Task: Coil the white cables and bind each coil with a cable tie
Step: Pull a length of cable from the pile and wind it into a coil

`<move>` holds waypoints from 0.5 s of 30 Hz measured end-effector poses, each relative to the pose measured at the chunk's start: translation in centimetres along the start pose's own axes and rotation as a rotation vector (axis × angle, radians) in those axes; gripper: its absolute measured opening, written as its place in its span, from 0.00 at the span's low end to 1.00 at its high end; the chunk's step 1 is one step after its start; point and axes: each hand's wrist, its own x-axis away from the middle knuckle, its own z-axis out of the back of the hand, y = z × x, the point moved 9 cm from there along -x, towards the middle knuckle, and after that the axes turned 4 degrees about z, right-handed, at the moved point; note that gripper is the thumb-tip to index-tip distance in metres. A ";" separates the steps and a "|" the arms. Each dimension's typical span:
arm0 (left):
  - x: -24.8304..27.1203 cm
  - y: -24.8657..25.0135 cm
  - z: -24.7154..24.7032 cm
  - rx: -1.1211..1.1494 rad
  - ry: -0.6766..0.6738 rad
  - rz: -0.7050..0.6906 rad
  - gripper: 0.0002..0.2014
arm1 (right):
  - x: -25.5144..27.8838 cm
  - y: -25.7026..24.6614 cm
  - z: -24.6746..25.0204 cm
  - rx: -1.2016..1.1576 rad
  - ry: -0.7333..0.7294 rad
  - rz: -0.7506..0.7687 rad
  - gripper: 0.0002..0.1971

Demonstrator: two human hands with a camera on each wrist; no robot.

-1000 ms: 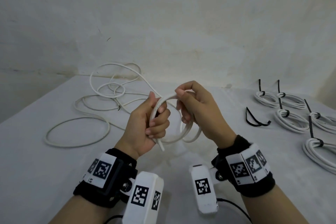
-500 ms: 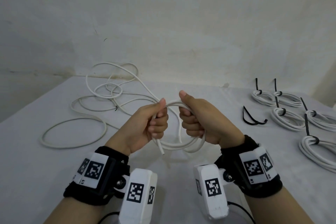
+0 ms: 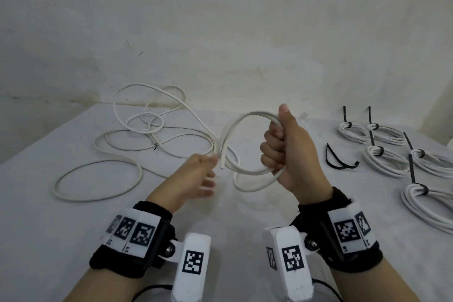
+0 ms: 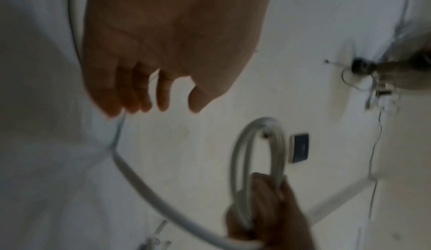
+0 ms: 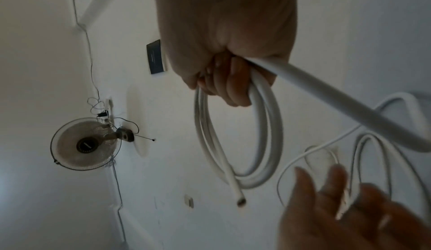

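My right hand point(image 3: 285, 152) grips a small coil of white cable point(image 3: 245, 121) in its fist and holds it up above the table; the right wrist view shows the coil point(image 5: 240, 136) hanging from the curled fingers, its cut end point(image 5: 241, 202) free. The cable's loose length point(image 3: 122, 144) trails left in wide loops over the table. Blurred, my left hand point(image 3: 207, 174) is just left of the coil with its fingers point(image 4: 163, 95) spread and holding nothing; a strand passes beside them. A loose black cable tie point(image 3: 339, 163) lies right of my right hand.
Several bound white coils point(image 3: 382, 162) with black ties lie at the right side of the white table point(image 3: 49, 216). A wall rises right behind the table. The wrist views show a fan point(image 5: 86, 145) and a dark wall plate point(image 5: 155, 58).
My left hand has let go of the coil, opened and dropped to the left. My right hand has lifted the coil and now holds it alone.
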 end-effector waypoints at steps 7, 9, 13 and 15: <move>0.2 -0.8 -2.6 0.236 -0.222 0.057 0.06 | 0.2 0.8 0.0 -0.118 0.078 0.014 0.25; 0.0 0.0 -1.5 0.289 -0.132 -0.015 0.04 | 0.2 1.0 0.6 -0.108 0.125 0.010 0.25; 0.7 2.7 0.5 0.250 0.020 -0.263 0.16 | -0.3 1.7 2.2 -0.048 0.191 -0.039 0.25; 1.6 4.0 1.1 0.248 0.063 -0.374 0.16 | -0.5 2.2 2.5 -0.040 0.179 -0.083 0.25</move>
